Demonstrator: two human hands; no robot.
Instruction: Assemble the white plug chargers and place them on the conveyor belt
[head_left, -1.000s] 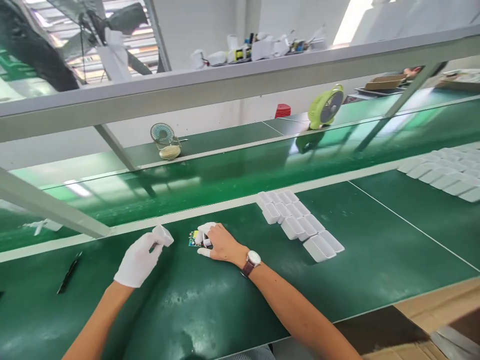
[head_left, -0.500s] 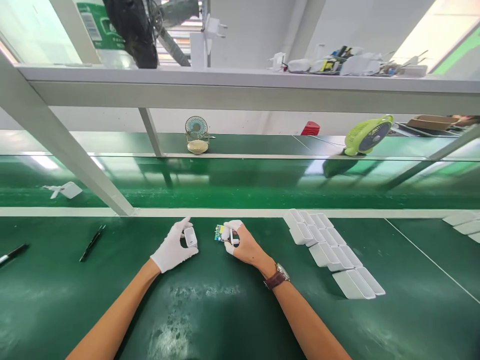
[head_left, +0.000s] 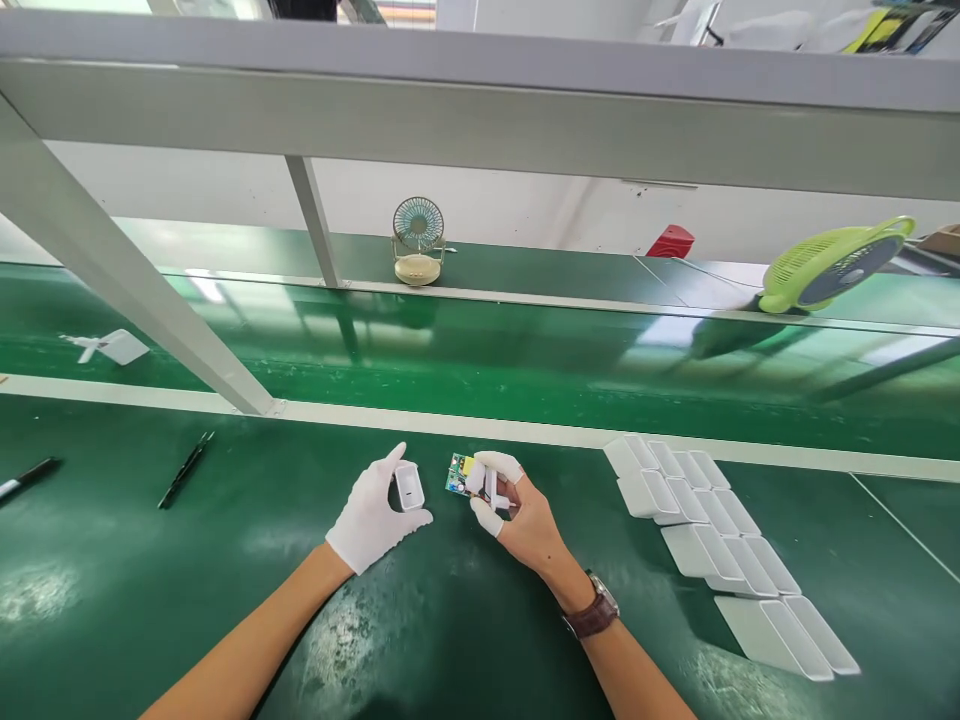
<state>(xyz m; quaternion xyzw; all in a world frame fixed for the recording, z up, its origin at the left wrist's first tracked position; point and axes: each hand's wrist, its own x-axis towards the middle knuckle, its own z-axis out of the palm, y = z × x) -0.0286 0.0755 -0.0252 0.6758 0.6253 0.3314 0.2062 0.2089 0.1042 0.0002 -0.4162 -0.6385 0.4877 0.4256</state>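
Observation:
My left hand (head_left: 373, 515), in a white glove, curls its thumb and fingers round a small white charger housing (head_left: 409, 487). An opening in the housing faces up toward me. My right hand (head_left: 517, 505), with white finger cots on its thumb and forefinger, pinches a small circuit board (head_left: 460, 474) with white parts at its right side. The board's green end, with a yellow component, points left at the housing, a short gap apart. Fingers hide part of the board.
Several white open shells (head_left: 705, 500) lie in rows at the right. A black pen-like tool (head_left: 185, 470) and a marker (head_left: 28, 478) are on the left. Behind the table edge runs a green surface with a white plug piece (head_left: 124, 346). A slanting post (head_left: 172, 300) and shelf beam (head_left: 480, 120) stand ahead.
The camera view has tilted down and shifted, so the shelf appears higher and larger. Both hands keep hold of the same pieces; the board remains a short way right of the housing.

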